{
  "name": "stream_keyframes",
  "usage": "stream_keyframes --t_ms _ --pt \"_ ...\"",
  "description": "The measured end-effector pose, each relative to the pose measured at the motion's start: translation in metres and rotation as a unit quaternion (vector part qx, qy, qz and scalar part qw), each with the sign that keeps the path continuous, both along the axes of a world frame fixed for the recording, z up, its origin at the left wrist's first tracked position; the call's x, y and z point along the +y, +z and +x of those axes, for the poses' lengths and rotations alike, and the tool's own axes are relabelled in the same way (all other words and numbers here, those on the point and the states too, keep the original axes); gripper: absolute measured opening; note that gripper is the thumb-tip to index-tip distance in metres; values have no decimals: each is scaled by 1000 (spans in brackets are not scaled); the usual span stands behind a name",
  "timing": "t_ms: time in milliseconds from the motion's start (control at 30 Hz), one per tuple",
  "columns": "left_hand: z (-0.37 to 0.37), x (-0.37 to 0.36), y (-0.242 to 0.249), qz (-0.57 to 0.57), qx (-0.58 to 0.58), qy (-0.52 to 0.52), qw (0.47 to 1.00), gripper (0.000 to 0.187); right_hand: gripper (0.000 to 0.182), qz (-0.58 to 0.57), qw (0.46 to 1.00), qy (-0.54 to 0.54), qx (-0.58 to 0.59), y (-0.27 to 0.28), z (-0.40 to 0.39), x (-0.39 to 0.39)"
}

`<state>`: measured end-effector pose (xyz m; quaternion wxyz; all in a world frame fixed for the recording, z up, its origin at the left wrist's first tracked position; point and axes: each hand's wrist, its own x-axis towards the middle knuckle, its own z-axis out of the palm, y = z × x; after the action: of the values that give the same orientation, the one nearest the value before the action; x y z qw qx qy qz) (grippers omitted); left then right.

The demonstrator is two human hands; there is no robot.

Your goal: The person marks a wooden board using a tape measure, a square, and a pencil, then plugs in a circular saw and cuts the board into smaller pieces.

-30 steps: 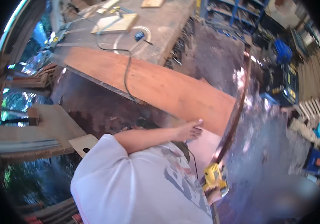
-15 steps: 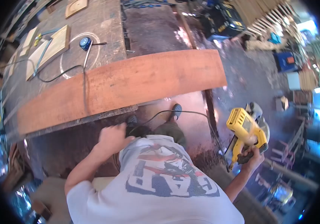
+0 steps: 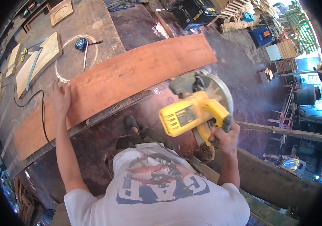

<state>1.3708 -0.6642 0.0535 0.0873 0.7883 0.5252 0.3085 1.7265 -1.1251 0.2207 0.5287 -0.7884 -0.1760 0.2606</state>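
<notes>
My right hand (image 3: 225, 137) is closed around the rear handle of a yellow circular saw (image 3: 183, 115). The saw is held up in front of me, its round guard overlapping the floor just beyond the board's near edge in this view. A long, wide reddish-brown wooden board (image 3: 131, 73) lies across the workbench (image 3: 106, 26), its right end sticking out past the bench. On the left part of that board rests my left hand (image 3: 60, 100), fingers stretched toward the far edge. A black power cord (image 3: 43, 109) loops over the board beside my left wrist.
Behind the board lie a blue tape measure (image 3: 81, 44) with some tape out, and a pale wood piece (image 3: 42, 56) with a square (image 3: 34, 69) on it. A black toolbox (image 3: 195, 14) stands at the back. Far right, a person (image 3: 289, 162) is visible.
My left hand has gone from near my body onto the board. My right hand has brought the circular saw from the far right to the front, closer to the board. The cord has shifted left.
</notes>
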Motion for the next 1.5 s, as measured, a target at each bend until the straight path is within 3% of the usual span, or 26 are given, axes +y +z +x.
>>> stream_keyframes --t_ms 67,233,500,733,867,1500 --pt "3 29 -40 10 86 55 995 57 16 9 1000 25 -1 -19 -7 5" --pt "14 23 -25 -68 147 45 986 61 32 -1 996 88 -22 -48 -14 22" --pt "19 25 -17 -109 207 70 970 67 25 20 995 95 15 -61 -13 29" --pt "20 31 -20 -111 202 83 970 71 39 46 994 93 -19 -59 -23 37" --pt "22 30 -16 -110 206 85 969 70 40 55 986 80 -138 -78 -21 39" --pt "20 30 -17 -121 197 87 969 69 32 58 981 61 -173 -76 -26 43"
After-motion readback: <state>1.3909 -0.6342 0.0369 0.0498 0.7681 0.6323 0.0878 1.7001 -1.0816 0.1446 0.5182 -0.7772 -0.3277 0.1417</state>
